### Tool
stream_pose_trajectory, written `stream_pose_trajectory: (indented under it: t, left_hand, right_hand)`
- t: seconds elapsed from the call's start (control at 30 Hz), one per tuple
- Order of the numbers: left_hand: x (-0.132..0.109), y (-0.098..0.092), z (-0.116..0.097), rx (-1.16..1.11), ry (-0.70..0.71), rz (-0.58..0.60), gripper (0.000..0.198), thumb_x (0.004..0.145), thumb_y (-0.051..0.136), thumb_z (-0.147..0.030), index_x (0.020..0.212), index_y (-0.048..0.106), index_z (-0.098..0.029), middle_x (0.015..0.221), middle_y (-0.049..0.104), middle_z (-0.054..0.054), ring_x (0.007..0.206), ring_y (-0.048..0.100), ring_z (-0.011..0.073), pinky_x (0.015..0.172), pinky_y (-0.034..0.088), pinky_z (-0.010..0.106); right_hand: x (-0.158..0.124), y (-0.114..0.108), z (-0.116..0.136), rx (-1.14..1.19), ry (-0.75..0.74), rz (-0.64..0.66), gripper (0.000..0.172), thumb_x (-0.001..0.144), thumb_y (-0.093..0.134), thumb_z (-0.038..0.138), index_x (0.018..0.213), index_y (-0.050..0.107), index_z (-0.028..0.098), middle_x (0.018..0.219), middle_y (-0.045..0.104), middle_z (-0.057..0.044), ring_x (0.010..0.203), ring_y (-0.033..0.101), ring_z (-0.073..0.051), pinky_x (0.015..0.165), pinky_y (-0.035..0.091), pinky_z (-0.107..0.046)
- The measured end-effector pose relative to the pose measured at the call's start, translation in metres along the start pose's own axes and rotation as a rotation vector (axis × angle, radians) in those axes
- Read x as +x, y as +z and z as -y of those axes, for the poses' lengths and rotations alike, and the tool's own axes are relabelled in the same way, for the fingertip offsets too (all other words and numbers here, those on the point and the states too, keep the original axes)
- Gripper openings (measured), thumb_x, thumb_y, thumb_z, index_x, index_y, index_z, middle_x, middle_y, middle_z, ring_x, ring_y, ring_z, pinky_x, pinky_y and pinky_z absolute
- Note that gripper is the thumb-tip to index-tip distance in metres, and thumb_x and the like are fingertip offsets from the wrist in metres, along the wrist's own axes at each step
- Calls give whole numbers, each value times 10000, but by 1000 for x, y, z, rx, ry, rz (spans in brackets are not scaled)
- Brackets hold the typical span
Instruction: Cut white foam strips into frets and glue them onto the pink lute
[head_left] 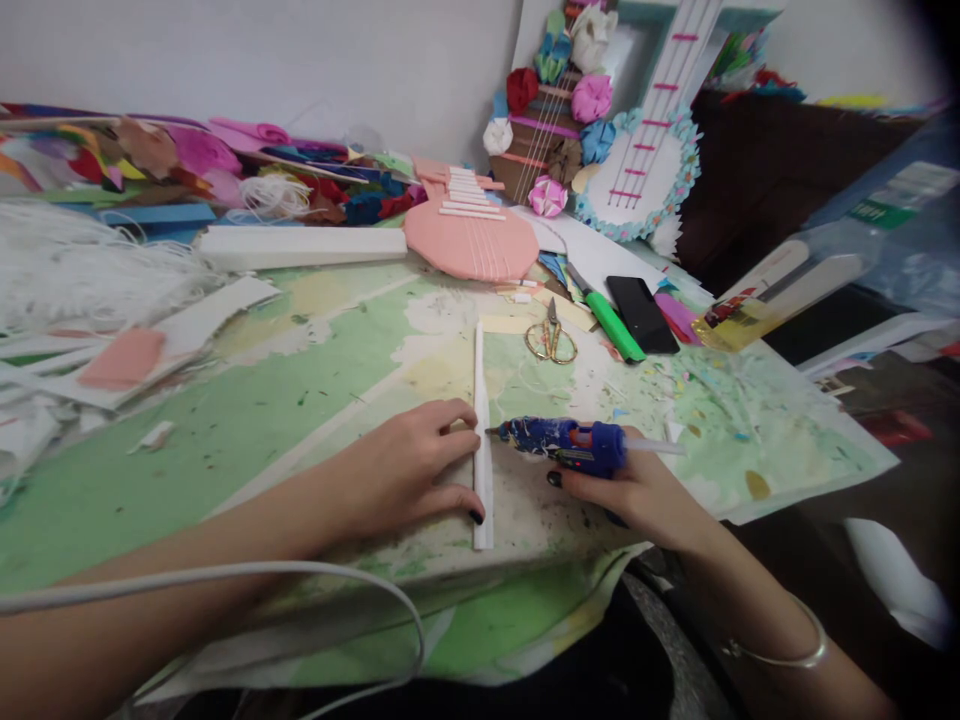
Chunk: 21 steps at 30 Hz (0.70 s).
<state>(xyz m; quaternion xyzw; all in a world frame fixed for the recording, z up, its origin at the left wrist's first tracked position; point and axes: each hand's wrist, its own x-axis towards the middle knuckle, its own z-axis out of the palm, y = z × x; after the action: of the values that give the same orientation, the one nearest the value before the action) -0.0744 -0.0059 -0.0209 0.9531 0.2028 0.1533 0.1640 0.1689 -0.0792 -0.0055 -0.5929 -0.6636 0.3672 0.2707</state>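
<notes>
A narrow white paper strip (481, 470), folded over along its length, lies upright in view on the table in front of me. My left hand (420, 455) holds it down from the left, with curled fingertips and thumb against its edge. In my right hand (637, 490) is a blue hot glue gun (570, 445), its handle partly hidden by the fingers. The nozzle points left and is at the strip's right edge; whether it touches I cannot tell. A clear glue stick (656, 446) sticks out of the gun's back.
Gold-handled scissors (552, 342), a green cutter (615, 326) and a black phone (642, 314) lie beyond the strip. A pink paper guitar (472, 240) and decorated guitars (637, 170) stand behind. White string (82, 265) and scraps are left; a white cable (300, 568) crosses in front.
</notes>
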Motion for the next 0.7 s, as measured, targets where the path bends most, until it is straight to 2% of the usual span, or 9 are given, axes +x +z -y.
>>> stream_pose_trajectory:
  t: [0.23, 0.37, 0.57, 0.7]
  left_hand:
    - [0, 0, 0, -15, 8, -11, 372, 802, 563, -488, 920, 595, -137, 1070, 544, 134, 927, 550, 215, 810, 474, 357]
    - [0, 0, 0, -11, 9, -5, 386, 799, 564, -493, 923, 593, -129, 1067, 543, 139, 924, 551, 218, 804, 476, 359]
    - [0, -1, 0, -18, 17, -7, 378, 800, 563, -494, 922, 594, -137, 1072, 541, 134, 937, 547, 215, 818, 471, 356]
    - [0, -1, 1, -17, 14, -9, 369, 801, 568, -483, 929, 604, -139, 1086, 539, 136, 935, 553, 213, 823, 470, 350]
  right_hand:
    - [0, 0, -1, -2, 8, 6, 150, 739, 617, 291, 803, 678, 169, 798, 666, -33, 758, 581, -194, 702, 484, -299]
    - [-6, -1, 0, 29, 27, 23, 150, 711, 629, 264, 809, 687, 167, 777, 651, -29, 711, 559, -176, 652, 482, -281]
    - [-11, -2, 2, 1, 65, -36, 112, 662, 650, 257, 714, 673, 161, 654, 576, -12, 602, 489, -148, 528, 425, -252]
    - [-4, -1, 2, -7, 24, -17, 129, 713, 620, 265, 760, 668, 156, 675, 588, -8, 610, 490, -142, 558, 416, -255]
